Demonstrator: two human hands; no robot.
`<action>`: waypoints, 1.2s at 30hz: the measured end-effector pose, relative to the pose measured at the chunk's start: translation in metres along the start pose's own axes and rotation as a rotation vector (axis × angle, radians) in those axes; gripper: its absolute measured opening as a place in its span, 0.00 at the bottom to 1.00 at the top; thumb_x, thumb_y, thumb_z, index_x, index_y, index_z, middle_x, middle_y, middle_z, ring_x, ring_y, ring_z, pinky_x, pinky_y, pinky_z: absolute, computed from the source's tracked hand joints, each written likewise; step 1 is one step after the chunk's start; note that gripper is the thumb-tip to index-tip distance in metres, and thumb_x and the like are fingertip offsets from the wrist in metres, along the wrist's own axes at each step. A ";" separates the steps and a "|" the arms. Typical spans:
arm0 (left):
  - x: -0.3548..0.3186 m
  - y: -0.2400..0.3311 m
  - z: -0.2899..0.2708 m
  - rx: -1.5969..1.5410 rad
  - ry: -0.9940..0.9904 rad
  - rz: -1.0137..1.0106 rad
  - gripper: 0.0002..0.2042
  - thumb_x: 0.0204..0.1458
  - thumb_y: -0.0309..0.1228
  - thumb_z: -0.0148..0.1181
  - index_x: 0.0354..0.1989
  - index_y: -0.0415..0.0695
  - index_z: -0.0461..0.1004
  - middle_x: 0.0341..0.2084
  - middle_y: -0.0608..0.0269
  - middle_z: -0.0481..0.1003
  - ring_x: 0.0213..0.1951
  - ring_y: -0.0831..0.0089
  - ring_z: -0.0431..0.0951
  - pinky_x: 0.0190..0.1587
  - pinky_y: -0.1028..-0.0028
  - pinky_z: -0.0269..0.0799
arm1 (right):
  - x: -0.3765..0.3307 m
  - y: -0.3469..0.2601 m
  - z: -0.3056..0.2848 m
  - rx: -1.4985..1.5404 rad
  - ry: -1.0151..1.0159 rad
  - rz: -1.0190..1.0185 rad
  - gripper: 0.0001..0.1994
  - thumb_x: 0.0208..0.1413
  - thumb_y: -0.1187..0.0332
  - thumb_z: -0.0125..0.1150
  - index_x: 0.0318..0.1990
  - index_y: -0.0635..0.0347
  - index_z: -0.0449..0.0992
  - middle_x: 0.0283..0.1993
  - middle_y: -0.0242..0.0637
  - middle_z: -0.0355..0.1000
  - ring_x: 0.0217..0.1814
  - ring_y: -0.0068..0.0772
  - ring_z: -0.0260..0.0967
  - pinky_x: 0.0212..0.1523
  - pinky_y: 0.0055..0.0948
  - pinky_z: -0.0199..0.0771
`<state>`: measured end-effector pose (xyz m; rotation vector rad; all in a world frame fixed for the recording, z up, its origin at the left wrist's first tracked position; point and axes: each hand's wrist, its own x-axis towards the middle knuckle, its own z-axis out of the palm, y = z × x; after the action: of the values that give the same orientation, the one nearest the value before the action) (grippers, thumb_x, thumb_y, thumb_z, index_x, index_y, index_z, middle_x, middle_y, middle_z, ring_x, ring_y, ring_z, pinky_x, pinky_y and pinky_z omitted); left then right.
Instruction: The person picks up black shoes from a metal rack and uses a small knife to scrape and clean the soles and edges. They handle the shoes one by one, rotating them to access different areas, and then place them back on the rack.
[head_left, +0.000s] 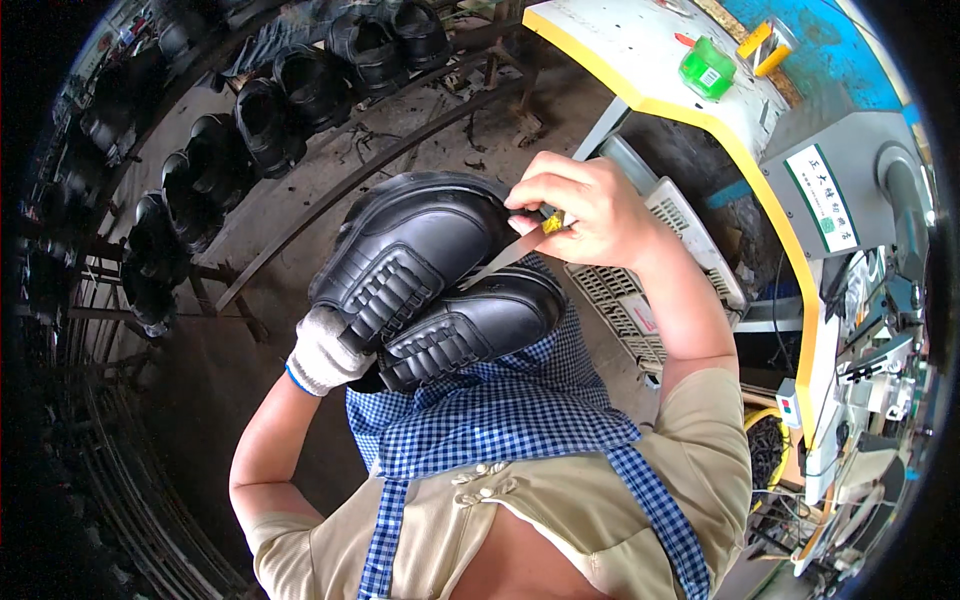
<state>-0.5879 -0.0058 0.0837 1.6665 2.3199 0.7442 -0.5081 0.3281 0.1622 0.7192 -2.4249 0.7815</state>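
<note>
Black leather shoes (420, 270), stiff yet light, sit clamped in the gloved left hand (325, 350), right hand (585, 205) above them pinching a thin blade (510, 255).

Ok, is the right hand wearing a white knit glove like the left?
No, the right hand is bare and grips a yellow-handled blade, while only the left hand wears a white knit glove.

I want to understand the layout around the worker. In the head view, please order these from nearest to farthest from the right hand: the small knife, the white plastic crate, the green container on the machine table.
1. Small knife: held in the right hand, blade against the black shoes.
2. White plastic crate: just below and right of the hand.
3. Green container: on the machine table, upper right, farthest.
</note>
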 end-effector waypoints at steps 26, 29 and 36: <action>-0.004 -0.002 0.003 0.003 -0.018 0.002 0.24 0.50 0.27 0.55 0.59 0.44 0.70 0.56 0.52 0.69 0.60 0.59 0.66 0.63 0.66 0.60 | -0.007 0.013 0.008 0.146 -0.111 0.124 0.11 0.34 0.80 0.63 0.25 0.60 0.67 0.27 0.32 0.66 0.22 0.27 0.66 0.22 0.26 0.64; -0.012 -0.011 0.015 -0.002 0.015 -0.053 0.22 0.51 0.28 0.55 0.57 0.43 0.70 0.53 0.51 0.70 0.56 0.58 0.68 0.59 0.65 0.63 | -0.018 0.016 0.006 0.319 -0.086 0.277 0.08 0.39 0.80 0.59 0.26 0.60 0.66 0.30 0.31 0.67 0.25 0.16 0.61 0.24 0.18 0.59; 0.004 -0.036 0.040 -0.060 0.087 -0.174 0.19 0.52 0.32 0.54 0.54 0.41 0.72 0.46 0.48 0.73 0.49 0.56 0.74 0.52 0.63 0.69 | -0.099 0.068 0.057 0.688 0.505 0.631 0.07 0.49 0.80 0.57 0.30 0.57 0.66 0.33 0.30 0.69 0.31 0.15 0.64 0.29 0.17 0.62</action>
<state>-0.6019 0.0006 0.0322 1.4125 2.4363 0.8558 -0.4920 0.3714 0.0372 -0.0781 -1.8836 1.8363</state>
